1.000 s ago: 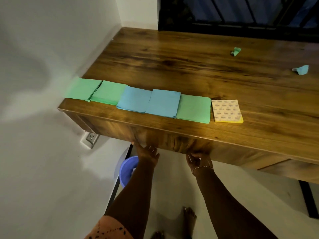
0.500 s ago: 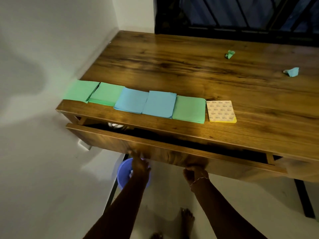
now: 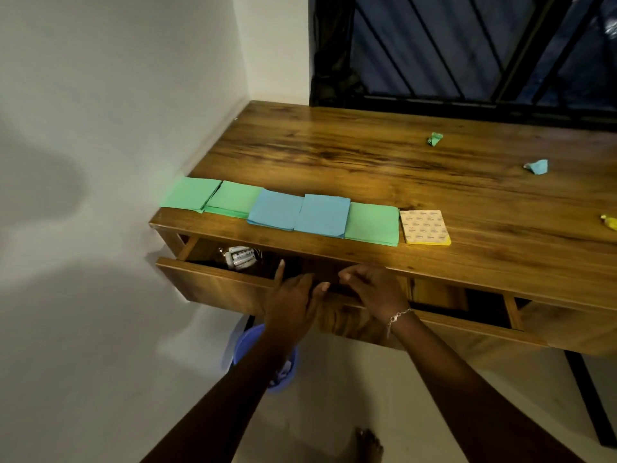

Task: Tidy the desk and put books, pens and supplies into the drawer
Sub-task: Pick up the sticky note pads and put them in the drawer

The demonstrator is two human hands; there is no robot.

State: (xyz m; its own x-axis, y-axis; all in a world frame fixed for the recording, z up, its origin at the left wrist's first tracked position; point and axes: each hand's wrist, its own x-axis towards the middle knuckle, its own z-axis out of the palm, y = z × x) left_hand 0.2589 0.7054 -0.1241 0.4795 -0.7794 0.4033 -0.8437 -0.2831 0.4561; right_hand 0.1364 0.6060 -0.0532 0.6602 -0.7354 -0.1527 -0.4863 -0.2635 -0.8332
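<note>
So far only the drawer (image 3: 213,285) is open at the near left, my left hand (image 3: 293,302) loose-fingered and my right hand (image 3: 374,290) lightly curled over its front, both empty, while the paper pads (image 3: 322,219) and crumpled scraps (image 3: 435,139) lie on the desk (image 3: 367,152).

The drawer (image 3: 213,285) stands open, with room right of the packet (image 3: 240,257) inside.

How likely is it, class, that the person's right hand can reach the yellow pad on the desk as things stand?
Probably yes. The right hand is at the open drawer, seemingly holding nothing, and the yellow pad lies uncovered at the front of the desk beyond it, with nothing between.
</note>
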